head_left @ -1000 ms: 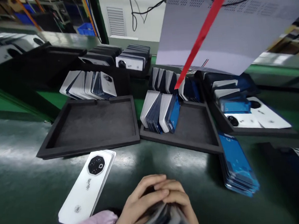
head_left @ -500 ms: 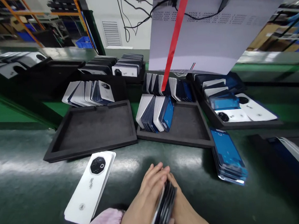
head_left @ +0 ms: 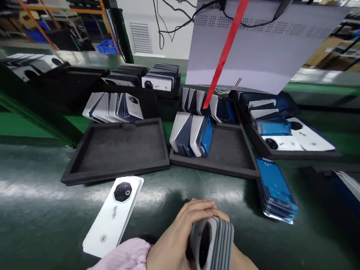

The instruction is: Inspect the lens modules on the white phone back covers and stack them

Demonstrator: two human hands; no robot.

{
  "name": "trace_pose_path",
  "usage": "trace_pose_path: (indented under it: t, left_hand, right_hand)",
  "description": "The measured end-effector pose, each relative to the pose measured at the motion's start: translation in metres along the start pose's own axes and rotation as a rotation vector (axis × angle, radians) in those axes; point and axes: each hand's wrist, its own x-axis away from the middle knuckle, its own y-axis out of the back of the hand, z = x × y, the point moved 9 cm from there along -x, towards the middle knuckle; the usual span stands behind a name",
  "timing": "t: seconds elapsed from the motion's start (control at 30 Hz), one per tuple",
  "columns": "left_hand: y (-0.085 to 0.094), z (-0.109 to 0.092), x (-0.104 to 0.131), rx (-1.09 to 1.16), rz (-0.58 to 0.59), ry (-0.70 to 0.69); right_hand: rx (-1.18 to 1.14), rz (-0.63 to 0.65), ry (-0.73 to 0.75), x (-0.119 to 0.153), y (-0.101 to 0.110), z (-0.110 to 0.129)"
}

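A stack of phone back panels (head_left: 218, 248) stands on edge between my hands at the bottom centre, a dark camera ring on its left face. My left hand (head_left: 178, 239) wraps its left side and top, fingers closed. On the right side my right hand (head_left: 239, 259) grips the same stack, mostly hidden behind it. White panels (head_left: 112, 219) lie on the table left of my hands. To the right rests a pile of blue-filmed panels (head_left: 276, 187).
Beyond my hands are a black tray (head_left: 121, 146) with a bare bottom and another tray (head_left: 231, 147) partly filled with upright panels. A third tray (head_left: 262, 145) holds panels at the right. A red strap (head_left: 229, 43) hangs above. A green post (head_left: 30, 97) slants at the left.
The stack between my hands has tilted and turned, so its camera ring and edges now show. My hands have shifted slightly right, and the whole view has moved a little.
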Motion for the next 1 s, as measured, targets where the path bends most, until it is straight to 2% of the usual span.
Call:
trace_pose_path:
  t: [0.1, 0.17, 0.27, 0.33, 0.43, 0.53, 0.63, 0.73, 0.87, 1.0]
  left_hand:
    - [-0.006, -0.012, 0.000, -0.091, 0.148, -0.165]
    - [-0.007, -0.012, -0.001, -0.153, 0.198, -0.174]
    - [-0.010, -0.007, -0.001, -0.229, 0.247, -0.179]
    - [-0.008, -0.005, -0.002, -0.159, 0.204, -0.172]
    - [0.005, 0.005, -0.008, 0.080, 0.018, -0.017]
    - [0.015, 0.006, -0.016, 0.225, -0.121, 0.119]
    - [0.026, -0.001, -0.026, 0.287, -0.240, 0.170]
    - [0.032, -0.005, -0.032, 0.267, -0.328, 0.185]
    - [0.023, -0.007, -0.035, 0.119, -0.344, 0.143]
    - [0.001, -0.011, -0.033, -0.013, -0.245, 0.110]
  right_hand:
    - [0.070, 0.166, 0.109, 0.000, -0.009, 0.006]
    - [0.135, 0.285, 0.134, -0.001, -0.018, 0.005]
    - [0.201, 0.444, 0.126, -0.002, -0.031, -0.002]
    - [0.214, 0.508, 0.102, 0.001, -0.036, -0.006]
    - [0.221, 0.529, 0.044, 0.005, -0.038, -0.004]
    - [0.205, 0.546, -0.151, 0.006, -0.039, -0.001]
    - [0.156, 0.578, -0.346, 0.008, -0.039, 0.000]
    - [0.094, 0.562, -0.382, 0.005, -0.038, -0.001]
    - [0.068, 0.499, -0.288, 0.002, -0.038, -0.007]
    - [0.098, 0.475, -0.266, 0.003, -0.037, -0.008]
